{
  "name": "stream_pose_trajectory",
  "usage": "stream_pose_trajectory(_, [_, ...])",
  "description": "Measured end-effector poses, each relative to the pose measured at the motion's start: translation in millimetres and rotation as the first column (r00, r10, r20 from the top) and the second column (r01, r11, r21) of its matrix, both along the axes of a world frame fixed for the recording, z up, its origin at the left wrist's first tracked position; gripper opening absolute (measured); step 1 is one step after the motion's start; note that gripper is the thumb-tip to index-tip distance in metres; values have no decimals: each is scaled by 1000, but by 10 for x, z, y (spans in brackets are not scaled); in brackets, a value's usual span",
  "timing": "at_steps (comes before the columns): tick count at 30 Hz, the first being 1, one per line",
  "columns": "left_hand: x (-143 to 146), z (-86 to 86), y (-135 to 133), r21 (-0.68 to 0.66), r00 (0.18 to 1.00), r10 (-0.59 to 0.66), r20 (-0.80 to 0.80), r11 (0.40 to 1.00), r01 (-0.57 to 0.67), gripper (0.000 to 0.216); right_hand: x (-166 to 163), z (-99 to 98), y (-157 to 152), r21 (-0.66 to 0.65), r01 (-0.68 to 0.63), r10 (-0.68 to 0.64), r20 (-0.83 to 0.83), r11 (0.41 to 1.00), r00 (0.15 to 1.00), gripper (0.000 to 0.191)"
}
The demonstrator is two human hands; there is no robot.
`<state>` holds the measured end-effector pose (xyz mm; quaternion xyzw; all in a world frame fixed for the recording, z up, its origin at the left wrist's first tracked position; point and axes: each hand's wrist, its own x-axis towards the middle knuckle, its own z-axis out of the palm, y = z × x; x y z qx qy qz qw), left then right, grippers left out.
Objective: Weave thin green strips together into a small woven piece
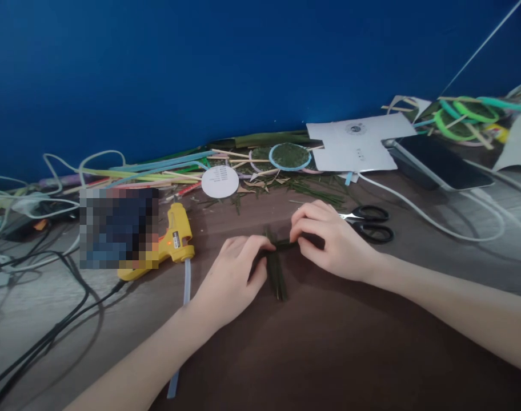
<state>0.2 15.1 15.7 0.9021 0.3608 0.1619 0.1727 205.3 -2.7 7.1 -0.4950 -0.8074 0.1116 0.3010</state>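
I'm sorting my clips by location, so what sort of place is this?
Probably a home craft desk. A yellow glue gun, black scissors and a heap of coloured straws lie on the brown table, while both hands work dark green leaf strips.

Craft desk: glue gun [164, 242], scissors [369, 222]

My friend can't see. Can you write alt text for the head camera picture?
Two bare hands, left hand and right hand, pinch dark green leaf strips laid crosswise on a brown table. A yellow glue gun lies to the left, black scissors to the right, and coloured straws and paper along a blue wall.
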Motion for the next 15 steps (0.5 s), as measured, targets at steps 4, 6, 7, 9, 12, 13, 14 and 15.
stream_pose_trajectory(4, [3,4,4,-34,1000,25,-3,999,-25,20,35,33,21,-62,24,-24,11,998,1000,14])
stream_pose_trajectory(6, [7,1,10,-37,999,32,-7,999,-32,19,56,49,37,-127,27,-25,20,991,999,13])
stream_pose_trajectory(7, [9,-1,14,-30,999,31,-10,999,-32,19,66,58,46,-159,26,-23,25,987,999,12])
stream_pose_trajectory(9, [13,-6,21,-5,1000,20,-17,1000,-20,17,85,78,62,-212,25,-18,32,977,999,9])
stream_pose_trajectory(12, [20,-9,28,16,1000,10,-17,1000,-10,16,101,113,71,-247,17,-11,26,969,1000,8])
stream_pose_trajectory(13, [21,-8,29,9,1000,15,-15,1000,-15,16,101,123,70,-244,1,3,16,970,1000,8])
stream_pose_trajectory(14, [23,-6,29,-2,1000,25,-12,1000,-25,16,97,131,67,-231,-24,26,4,973,1000,9])
stream_pose_trajectory(15, [24,-4,28,-14,999,36,-7,999,-36,16,91,133,62,-209,-59,59,-6,976,998,10])
